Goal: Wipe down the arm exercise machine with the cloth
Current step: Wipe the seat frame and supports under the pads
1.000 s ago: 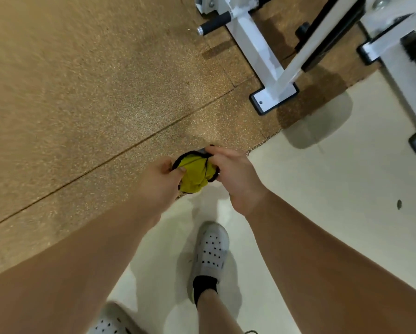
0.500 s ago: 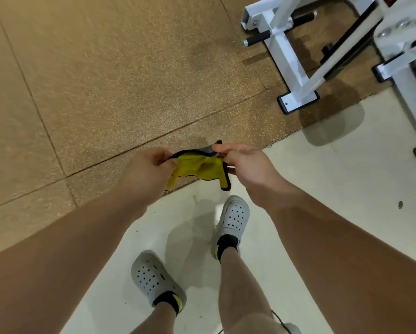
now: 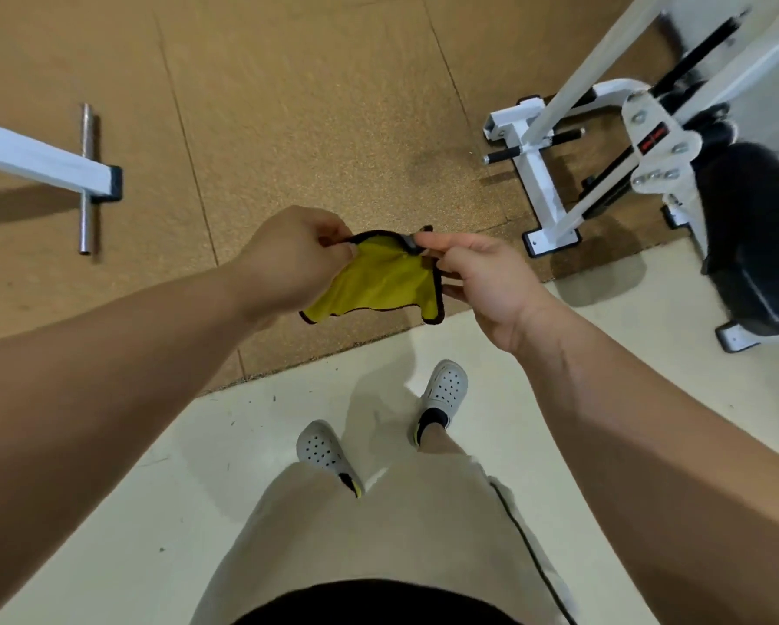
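Note:
A yellow cloth with a dark hem hangs spread between both hands at chest height over the floor. My left hand pinches its upper left corner. My right hand pinches the upper right corner between thumb and fingers. The white arm exercise machine with black pads and handles stands to the right and a little ahead, apart from the cloth.
Another white machine leg with a steel crossbar lies on the brown rubber mat at the left. A black padded seat is at the right edge. I stand on pale floor by the mat's edge.
The cloth went from bunched between my hands to pulled open and hanging flat. My view swung left and back, bringing the left machine leg and more of the right machine into sight.

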